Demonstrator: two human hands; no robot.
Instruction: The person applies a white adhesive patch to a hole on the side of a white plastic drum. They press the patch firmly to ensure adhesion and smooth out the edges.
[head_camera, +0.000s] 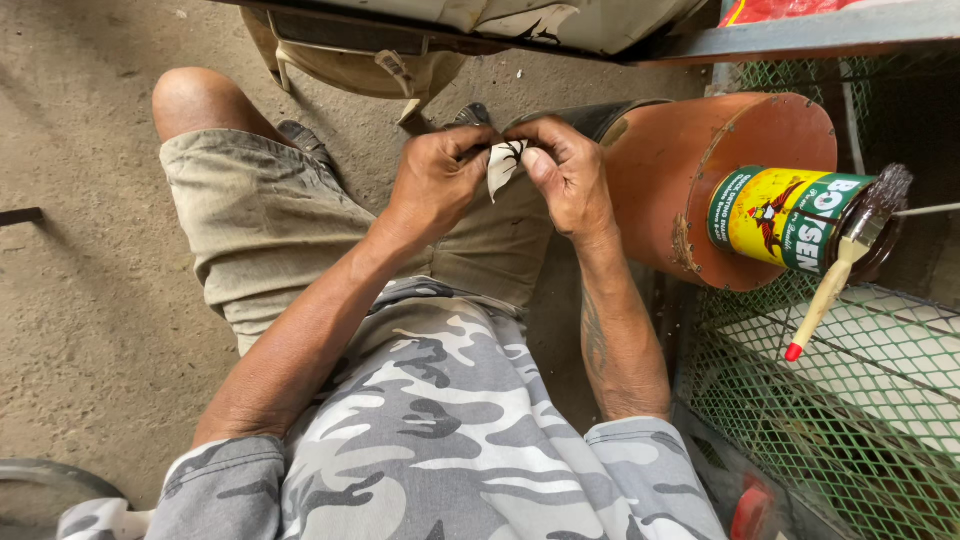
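Sitting over a bare concrete floor (80, 300), the person wears khaki shorts (270, 230) and a camouflage shirt (440, 430). To the right a green mesh rack (850, 400) stands beside a rust-orange drum (680, 170), on which rests a yellow and green tin (785, 215) with a paintbrush (840, 270) lying across its mouth, its cream handle tipped red. Above the lap, the left hand (435, 180) and right hand (570, 175) meet, fingers pinched narrowly on a small white patch (503, 163) with dark marks, held between both thumbs.
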